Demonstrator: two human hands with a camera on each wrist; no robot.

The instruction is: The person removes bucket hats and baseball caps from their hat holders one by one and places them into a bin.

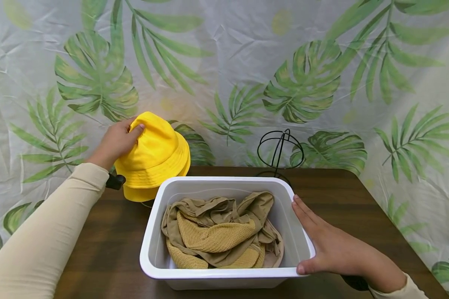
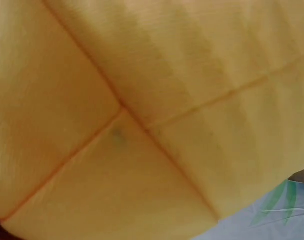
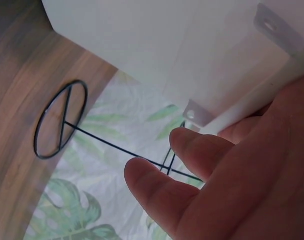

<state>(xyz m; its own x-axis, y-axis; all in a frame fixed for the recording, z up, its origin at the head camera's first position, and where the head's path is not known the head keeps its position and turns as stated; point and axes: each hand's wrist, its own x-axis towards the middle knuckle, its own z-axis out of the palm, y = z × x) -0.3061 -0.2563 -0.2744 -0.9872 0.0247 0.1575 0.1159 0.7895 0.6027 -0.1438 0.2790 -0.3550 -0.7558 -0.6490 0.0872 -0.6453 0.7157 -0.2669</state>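
My left hand (image 1: pixel 119 139) pinches the crown of a yellow bucket hat (image 1: pixel 153 153) at the back left of the table. Below its brim shows another layer of yellow cloth; whether that is a second hat I cannot tell. Seamed yellow cloth (image 2: pixel 157 90) fills nearly all of the left wrist view. On the right, my right hand (image 1: pixel 333 245) touches the rim of a white plastic bin (image 1: pixel 224 273), thumb at the near corner and fingers extended along the side. Crumpled tan and khaki cloth items (image 1: pixel 217 236), some with a woven texture, lie inside the bin.
A black wire stand (image 1: pixel 280 153) with a rounded top rises behind the bin; its ring base (image 3: pixel 60 120) shows in the right wrist view. Everything sits on a dark wooden table (image 1: pixel 336 195). A leaf-print curtain (image 1: pixel 224 62) hangs behind the table.
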